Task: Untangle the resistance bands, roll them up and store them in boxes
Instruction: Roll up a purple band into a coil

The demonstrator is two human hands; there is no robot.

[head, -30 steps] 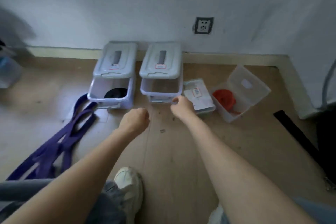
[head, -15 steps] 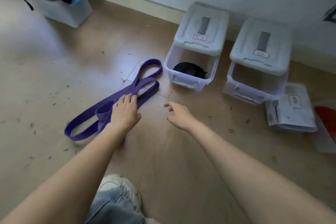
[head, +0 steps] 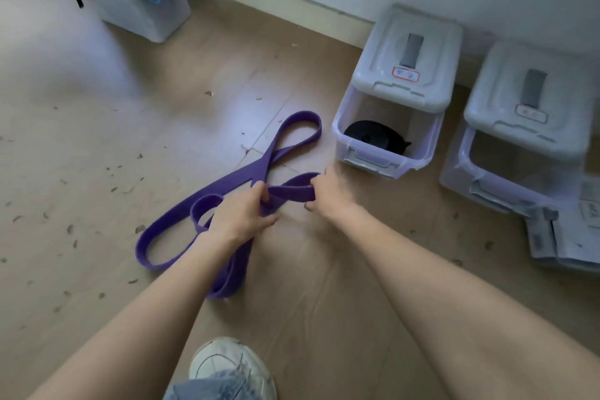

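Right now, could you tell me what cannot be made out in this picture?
Head view only:
- purple band: its crossing lies under the left hand, so any knot is hidden.
- right hand: motion-blurred; the fingers' hold is unclear.
- label on the box lid: too small to read.
- flat lid: cut off by the right edge.

Purple band (head: 227,182); black roll (head: 370,140) in clear box (head: 344,143); white shoe (head: 227,364).

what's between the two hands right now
In the head view, a short stretch of the purple band runs between the left hand and the right hand; both grip it.
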